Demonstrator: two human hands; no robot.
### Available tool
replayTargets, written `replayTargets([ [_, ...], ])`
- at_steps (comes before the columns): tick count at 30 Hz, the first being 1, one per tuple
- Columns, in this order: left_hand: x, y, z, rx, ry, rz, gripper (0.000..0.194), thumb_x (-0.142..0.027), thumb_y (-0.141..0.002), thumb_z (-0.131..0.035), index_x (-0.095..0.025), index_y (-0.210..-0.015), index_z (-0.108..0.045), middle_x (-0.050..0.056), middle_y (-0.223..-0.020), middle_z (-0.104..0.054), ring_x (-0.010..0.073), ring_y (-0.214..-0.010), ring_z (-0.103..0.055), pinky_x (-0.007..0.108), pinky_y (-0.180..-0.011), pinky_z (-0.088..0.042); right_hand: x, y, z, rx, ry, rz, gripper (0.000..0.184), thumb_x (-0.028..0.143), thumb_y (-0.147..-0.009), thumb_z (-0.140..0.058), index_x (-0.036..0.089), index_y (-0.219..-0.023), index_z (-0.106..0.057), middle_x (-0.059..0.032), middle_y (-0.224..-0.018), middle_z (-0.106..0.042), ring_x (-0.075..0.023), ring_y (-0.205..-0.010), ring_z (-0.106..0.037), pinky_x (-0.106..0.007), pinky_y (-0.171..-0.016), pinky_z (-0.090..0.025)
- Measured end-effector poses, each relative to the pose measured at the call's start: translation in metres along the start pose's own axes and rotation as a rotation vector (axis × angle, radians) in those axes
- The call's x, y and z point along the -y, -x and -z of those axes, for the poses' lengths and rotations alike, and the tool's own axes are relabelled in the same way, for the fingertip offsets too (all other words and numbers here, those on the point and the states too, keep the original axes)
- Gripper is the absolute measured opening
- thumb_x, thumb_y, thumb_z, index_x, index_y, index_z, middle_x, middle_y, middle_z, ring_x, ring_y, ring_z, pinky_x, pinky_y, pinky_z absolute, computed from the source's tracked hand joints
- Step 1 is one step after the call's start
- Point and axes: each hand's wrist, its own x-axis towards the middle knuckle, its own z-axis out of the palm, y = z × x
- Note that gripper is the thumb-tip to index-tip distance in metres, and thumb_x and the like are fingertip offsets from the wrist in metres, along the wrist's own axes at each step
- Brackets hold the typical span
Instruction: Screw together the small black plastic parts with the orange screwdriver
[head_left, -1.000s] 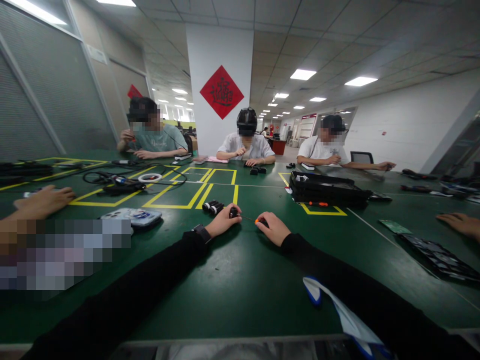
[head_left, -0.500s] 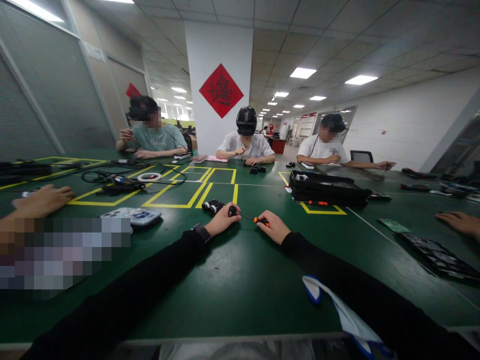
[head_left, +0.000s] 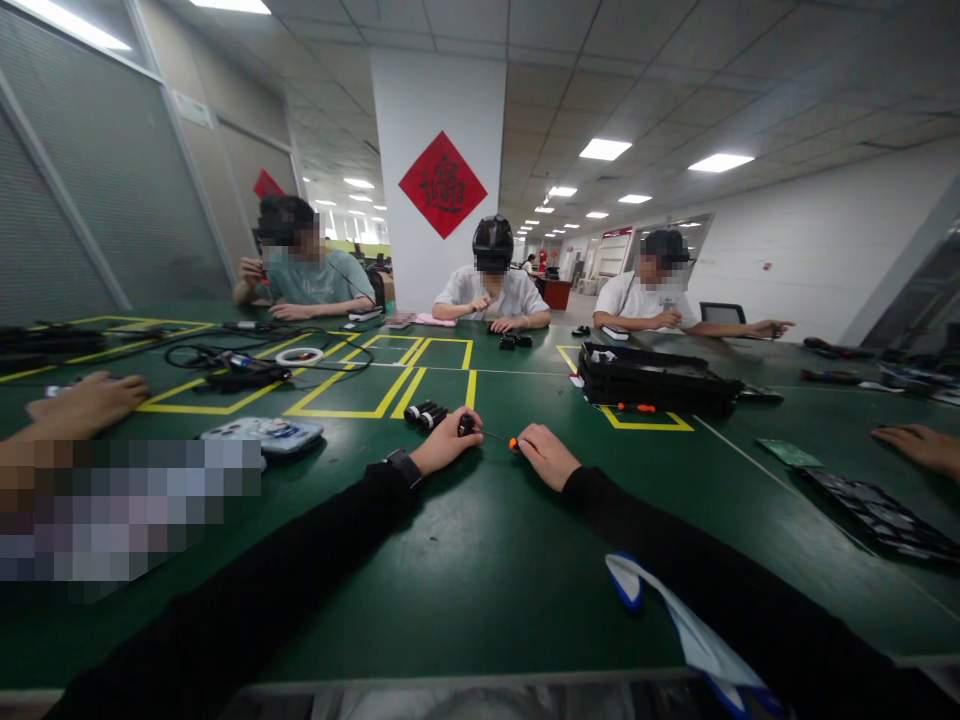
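Observation:
My left hand (head_left: 444,446) rests on the table, closed around a small black cylindrical part (head_left: 466,425) whose round end faces right. My right hand (head_left: 551,457) is wrapped round a screwdriver (head_left: 514,444); only the orange front of its handle shows past the fingers. Its thin shaft runs left to the black part, and whether the tip is seated in it is too small to tell. Beside my left hand lie several similar black cylinders (head_left: 424,414) with pale bands.
A phone in a light case (head_left: 262,434) lies left of my arm. A long black tray (head_left: 660,378) stands right of centre, an orange tool (head_left: 636,408) before it. Cables (head_left: 225,355), a green circuit board (head_left: 787,453) and co-workers' hands (head_left: 90,403) are on the table (head_left: 480,580).
My right hand has turned over the screwdriver handle, so its fingers now cover more of the orange. The left hand stays in place with the black part.

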Motion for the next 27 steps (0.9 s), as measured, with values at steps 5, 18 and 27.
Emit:
replayTargets([
  [5,0.0026,0.0001,0.0,-0.003,0.011,-0.018,0.025,-0.026,-0.065,-0.058,-0.018,-0.088,-0.051,-0.002,-0.079,-0.055,0.0115,-0.073,-0.051,0.027,-0.074,-0.041,-0.0012,0.0014,0.0005,-0.026,0.01,0.017,0.01,0.023,-0.081,-0.045,0.016,-0.081,-0.052,-0.004,-0.082,-0.051,-0.0149,-0.081,-0.044,-0.028,-0.075,-0.035],
  [18,0.0005,0.0001,0.0,0.008,-0.005,-0.023,0.023,-0.025,-0.066,-0.057,-0.017,-0.087,-0.051,-0.001,-0.078,-0.055,0.0123,-0.074,-0.052,0.028,-0.076,-0.04,-0.0014,0.0013,-0.002,-0.031,0.041,-0.072,0.021,0.028,-0.086,-0.036,0.016,-0.08,-0.052,-0.0036,-0.079,-0.051,-0.0138,-0.078,-0.045,-0.027,-0.073,-0.035],
  [27,0.0027,0.0,-0.0008,-0.003,0.008,-0.02,0.023,-0.026,-0.066,-0.058,-0.017,-0.087,-0.051,-0.001,-0.079,-0.055,0.0121,-0.074,-0.052,0.028,-0.075,-0.04,-0.0009,0.0015,-0.0008,-0.029,0.06,0.011,0.015,0.024,-0.085,-0.039,0.016,-0.08,-0.051,-0.0038,-0.081,-0.05,-0.0141,-0.08,-0.043,-0.027,-0.074,-0.035],
])
